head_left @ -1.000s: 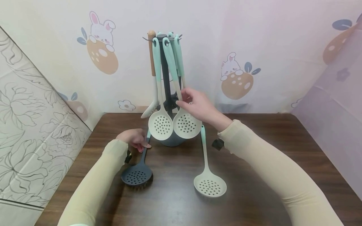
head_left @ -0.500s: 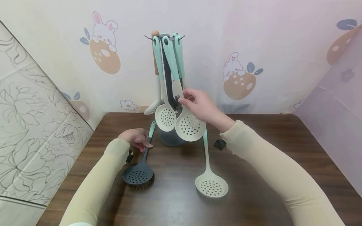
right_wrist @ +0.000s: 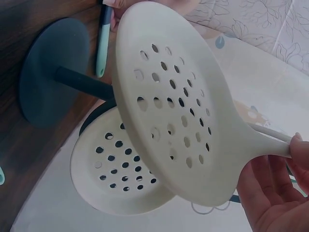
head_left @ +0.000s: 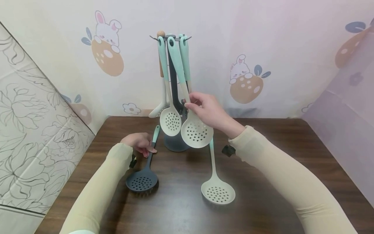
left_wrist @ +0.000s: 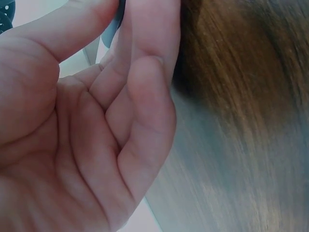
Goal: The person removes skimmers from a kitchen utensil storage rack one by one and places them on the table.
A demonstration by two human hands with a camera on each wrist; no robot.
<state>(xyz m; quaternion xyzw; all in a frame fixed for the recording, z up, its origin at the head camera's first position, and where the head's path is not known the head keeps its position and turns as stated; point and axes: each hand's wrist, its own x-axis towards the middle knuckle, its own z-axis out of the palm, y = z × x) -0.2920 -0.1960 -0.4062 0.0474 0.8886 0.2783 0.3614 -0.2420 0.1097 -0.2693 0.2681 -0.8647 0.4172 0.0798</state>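
My right hand pinches the pale neck of a cream skimmer, whose mint handle hangs at the top of the utensil rack. In the right wrist view the perforated bowl of this skimmer fills the middle, with thumb and fingers at its neck. Down on the table my left hand pinches the shaft of a dark grey skimmer with a mint handle end. The left wrist view shows mostly the palm and curled fingers. Another cream skimmer hangs just left of the held one.
A third cream skimmer lies on the brown wooden table at the right front. Several more utensils hang on the rack, among them one with a wooden handle. The rack's round grey base stands near the back, before a patterned curtain.
The hanging cream skimmers have drawn apart, the left one swinging back and the held one coming slightly forward. My left hand stays on the dark grey skimmer.
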